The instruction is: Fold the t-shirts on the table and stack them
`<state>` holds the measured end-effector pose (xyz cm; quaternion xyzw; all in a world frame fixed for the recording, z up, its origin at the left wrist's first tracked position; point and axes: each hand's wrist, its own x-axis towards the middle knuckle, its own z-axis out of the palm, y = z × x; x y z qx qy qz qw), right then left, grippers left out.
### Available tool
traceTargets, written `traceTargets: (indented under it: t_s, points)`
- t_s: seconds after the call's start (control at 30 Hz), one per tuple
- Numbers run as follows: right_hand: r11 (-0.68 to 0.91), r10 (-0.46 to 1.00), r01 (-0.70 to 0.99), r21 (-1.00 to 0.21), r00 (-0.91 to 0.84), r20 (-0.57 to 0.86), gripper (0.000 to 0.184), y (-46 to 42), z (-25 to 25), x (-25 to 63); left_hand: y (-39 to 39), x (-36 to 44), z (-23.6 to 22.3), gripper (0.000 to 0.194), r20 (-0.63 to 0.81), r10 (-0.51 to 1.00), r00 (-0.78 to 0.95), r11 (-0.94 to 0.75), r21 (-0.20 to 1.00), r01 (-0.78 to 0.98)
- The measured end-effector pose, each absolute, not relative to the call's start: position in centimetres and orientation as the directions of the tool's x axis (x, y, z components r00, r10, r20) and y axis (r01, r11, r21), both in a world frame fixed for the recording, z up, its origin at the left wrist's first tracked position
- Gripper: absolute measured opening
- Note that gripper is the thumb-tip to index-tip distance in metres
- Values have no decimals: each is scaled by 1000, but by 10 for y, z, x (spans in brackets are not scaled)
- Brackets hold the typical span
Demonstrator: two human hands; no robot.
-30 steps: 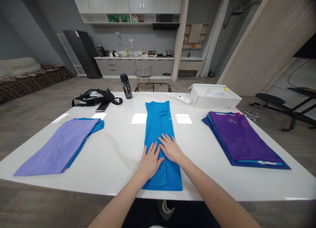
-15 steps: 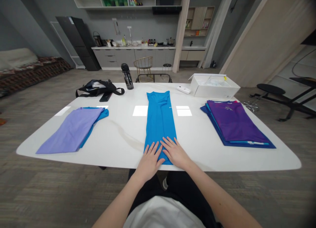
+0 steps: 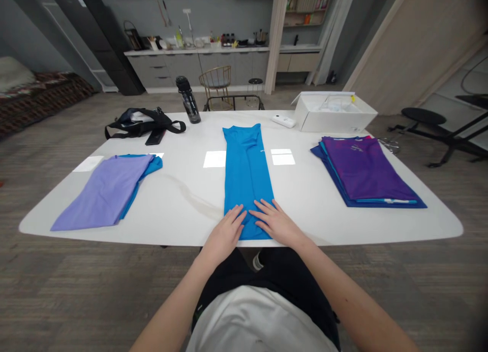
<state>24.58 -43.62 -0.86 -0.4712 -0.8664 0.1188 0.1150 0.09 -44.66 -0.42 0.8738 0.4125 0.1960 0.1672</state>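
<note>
A blue shirt (image 3: 247, 171), folded into a long narrow strip, lies lengthwise in front of me, its near end close to the table's front edge. My left hand (image 3: 225, 231) rests at the strip's lower left edge, fingers stretched out and the fingertips on the fabric. Flat across the lower right side lies my right hand (image 3: 277, 223), its fingers spread over the cloth. Neither hand grips the shirt. A small white print shows at its upper right edge.
On the white table (image 3: 190, 225), a lavender shirt (image 3: 107, 189) covers a blue one at left. A purple shirt (image 3: 368, 171) tops a folded stack at right. Farther back are a black bag (image 3: 143, 121), phone (image 3: 155, 137), bottle (image 3: 188, 100), white remote (image 3: 284, 121) and white box (image 3: 335, 113).
My view has tipped downward, so the table sits higher in the picture. The hands have drawn slightly apart on the blue shirt, the left toward its left edge.
</note>
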Motion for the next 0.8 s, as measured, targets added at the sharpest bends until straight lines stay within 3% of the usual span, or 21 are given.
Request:
traceTargets:
  t_s: [0.1, 0.2, 0.4, 0.67, 0.8]
  points:
    - [536, 833, 779, -326, -551, 55, 42, -444, -4, 250, -439, 4, -13, 48, 190, 755, 627, -650, 338, 681]
    - [526, 831, 771, -359, -555, 27, 39, -454, -2, 256, -446, 4, -17, 51, 138, 739, 659, -664, 312, 679]
    - [511, 832, 742, -433, -553, 34, 39, -473, 0, 262, -466, -3, -13, 56, 81, 729, 680, -664, 329, 672]
    - [514, 840, 736, -441, -536, 85, 30, -467, 10, 265, -449, -4, 12, 34, 96, 697, 711, -671, 436, 600]
    - [524, 832, 732, -436, -550, 75, 30, -458, 11, 279, -430, -24, 15, 38, 92, 624, 776, -712, 475, 516]
